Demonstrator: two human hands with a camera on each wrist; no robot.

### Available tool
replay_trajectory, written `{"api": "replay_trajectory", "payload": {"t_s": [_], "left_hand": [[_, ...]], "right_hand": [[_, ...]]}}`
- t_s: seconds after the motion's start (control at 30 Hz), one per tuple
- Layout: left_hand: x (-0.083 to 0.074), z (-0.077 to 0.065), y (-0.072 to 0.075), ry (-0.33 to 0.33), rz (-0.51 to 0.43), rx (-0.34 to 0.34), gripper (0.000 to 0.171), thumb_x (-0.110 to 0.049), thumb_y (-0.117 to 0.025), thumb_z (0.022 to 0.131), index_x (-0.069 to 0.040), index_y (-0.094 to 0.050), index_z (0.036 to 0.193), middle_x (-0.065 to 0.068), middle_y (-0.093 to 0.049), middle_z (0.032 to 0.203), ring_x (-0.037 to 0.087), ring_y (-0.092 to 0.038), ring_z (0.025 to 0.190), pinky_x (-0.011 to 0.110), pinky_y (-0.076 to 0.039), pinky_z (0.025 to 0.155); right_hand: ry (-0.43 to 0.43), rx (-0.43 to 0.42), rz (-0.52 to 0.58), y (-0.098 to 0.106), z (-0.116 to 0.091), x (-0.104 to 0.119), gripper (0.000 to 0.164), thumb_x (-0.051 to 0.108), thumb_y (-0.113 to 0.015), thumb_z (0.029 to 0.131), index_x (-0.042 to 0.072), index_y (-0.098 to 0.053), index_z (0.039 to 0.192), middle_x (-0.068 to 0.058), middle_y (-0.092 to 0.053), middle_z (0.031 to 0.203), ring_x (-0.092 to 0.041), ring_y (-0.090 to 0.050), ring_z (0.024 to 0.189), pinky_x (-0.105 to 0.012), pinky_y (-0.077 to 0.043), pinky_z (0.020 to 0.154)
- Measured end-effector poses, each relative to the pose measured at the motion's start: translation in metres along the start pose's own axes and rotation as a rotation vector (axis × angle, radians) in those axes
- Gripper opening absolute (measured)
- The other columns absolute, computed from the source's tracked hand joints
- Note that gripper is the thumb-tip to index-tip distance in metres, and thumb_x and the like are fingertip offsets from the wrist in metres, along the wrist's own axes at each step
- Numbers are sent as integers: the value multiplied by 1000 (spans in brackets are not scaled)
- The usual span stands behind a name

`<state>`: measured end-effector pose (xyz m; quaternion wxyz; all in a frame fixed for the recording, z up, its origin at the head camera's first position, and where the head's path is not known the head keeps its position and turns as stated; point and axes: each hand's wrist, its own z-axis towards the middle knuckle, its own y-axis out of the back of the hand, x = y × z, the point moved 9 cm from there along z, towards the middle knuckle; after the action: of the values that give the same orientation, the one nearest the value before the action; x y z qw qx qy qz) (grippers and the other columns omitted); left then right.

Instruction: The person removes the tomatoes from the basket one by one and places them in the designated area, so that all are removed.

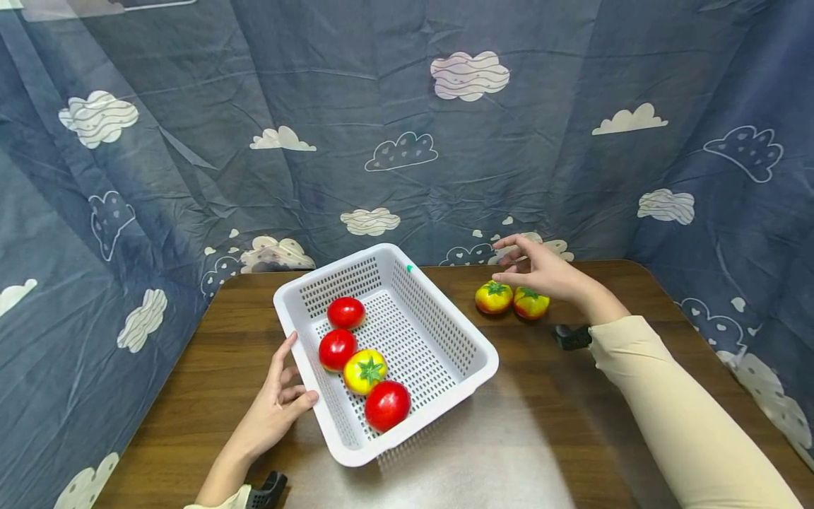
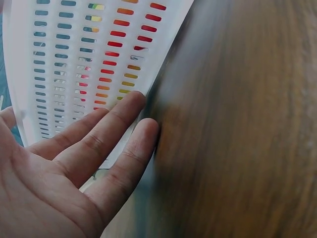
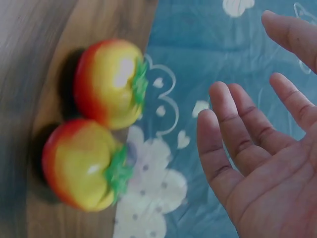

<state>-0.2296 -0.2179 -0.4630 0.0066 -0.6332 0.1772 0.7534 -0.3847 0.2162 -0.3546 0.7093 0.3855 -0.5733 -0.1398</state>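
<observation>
My left hand is at the left side of a white perforated plastic basket. Its thumb and a fingertip touch the rim, while the other fingers lie fairly straight against the outer wall, as the left wrist view shows. Inside the basket, three red tomatoes and a yellow one with a green star-shaped top lie in a row along the left. Over two yellow-red tomatoes on the table hovers my right hand, fingers spread and palm bare. The right wrist view has a gap between these tomatoes and the fingers.
The brown wooden table ends at the back against a dark blue curtain with cloud prints. Both wrists wear black straps, the right strap close to the two loose tomatoes.
</observation>
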Motion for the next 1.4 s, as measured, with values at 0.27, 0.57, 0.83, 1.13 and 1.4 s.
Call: {"api": "replay_trajectory", "payload": {"t_s": [0.27,0.57,0.83,1.13,1.4], "left_hand": [[2,0,1,15,-6,2,99,-4,-68,102,-25,-2,173,40,-51,147,10,-76,108,28,-63,85],[0,2,-1,1,-6,10,99,-4,-68,102,-26,-3,173,40,-52,146,11,-76,108,27,-63,86],[0,2,-2,-4,-9,9,99,-3,-68,101,-24,-2,173,41,-51,146,11,-76,108,28,-63,85],[1,0,-3,-4,-11,13,98,-3,-67,102,-20,-1,173,42,-49,147,13,-76,109,29,-63,85],[1,0,-1,3,-11,4,99,-2,-67,101,-24,-2,173,42,-50,145,9,-75,107,28,-63,85]], "right_hand": [[62,55,35,-20,7,33,60,27,-78,100,9,-49,150,-20,-66,130,-28,-72,111,-49,-58,105],[135,137,100,-47,12,65,56,20,-81,97,13,-54,146,-17,-69,127,-26,-76,108,-43,-60,99],[189,246,114,-76,11,98,60,18,-81,97,13,-53,149,-22,-69,128,-26,-76,109,-50,-58,102],[161,348,46,-110,12,120,60,21,-83,96,20,-57,150,-14,-68,135,-28,-76,113,-44,-64,95],[198,448,24,-142,18,138,58,12,-82,95,13,-58,148,-18,-64,138,-24,-78,107,-36,-64,93]]}}
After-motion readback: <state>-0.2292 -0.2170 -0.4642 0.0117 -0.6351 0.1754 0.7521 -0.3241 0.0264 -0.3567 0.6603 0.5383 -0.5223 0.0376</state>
